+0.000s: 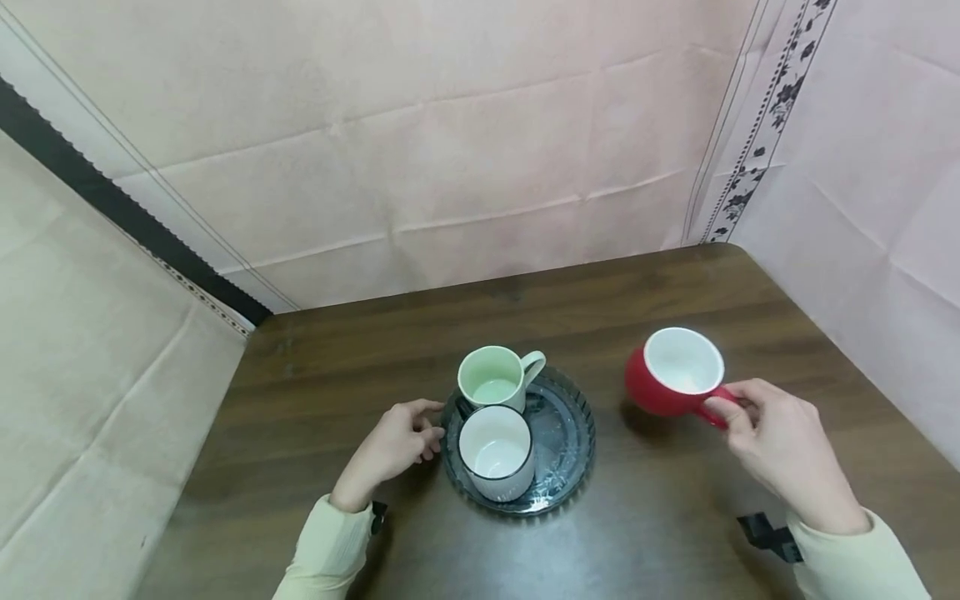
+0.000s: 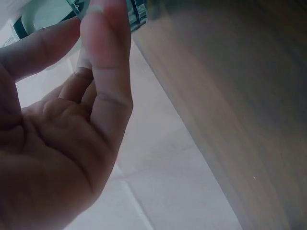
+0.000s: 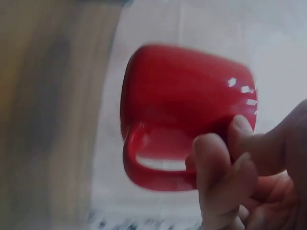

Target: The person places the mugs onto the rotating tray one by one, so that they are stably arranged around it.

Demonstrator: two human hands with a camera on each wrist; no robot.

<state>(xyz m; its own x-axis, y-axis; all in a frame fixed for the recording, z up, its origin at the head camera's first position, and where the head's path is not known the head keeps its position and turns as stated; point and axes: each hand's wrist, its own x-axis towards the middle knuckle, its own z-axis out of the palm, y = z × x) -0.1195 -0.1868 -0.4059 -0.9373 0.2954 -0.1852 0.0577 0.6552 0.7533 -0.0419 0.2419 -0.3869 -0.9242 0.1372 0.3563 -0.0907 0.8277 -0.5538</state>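
Note:
My right hand (image 1: pixel 783 446) grips the handle of a red mug (image 3: pixel 187 86) with a white inside, its thumb and fingers pinching the handle. The mug is held upright over the table, right of the tray, with a shadow below it. My left hand (image 1: pixel 397 444) pinches the left rim of a round, dark glass tray (image 1: pixel 572 442) with a scalloped edge. On the tray's left half stand a light green mug (image 1: pixel 491 375) at the back and a white mug with a dark rim (image 1: pixel 497 454) in front. In the left wrist view, only part of the glass tray (image 2: pixel 139 13) shows.
The brown wooden table (image 1: pixel 337 350) has its far edge against a pale, creased cloth backdrop (image 1: pixel 450 167). More cloth hangs at the left and right. Dark straps sit at both wrists, including a black strap (image 1: pixel 772 537) at the right.

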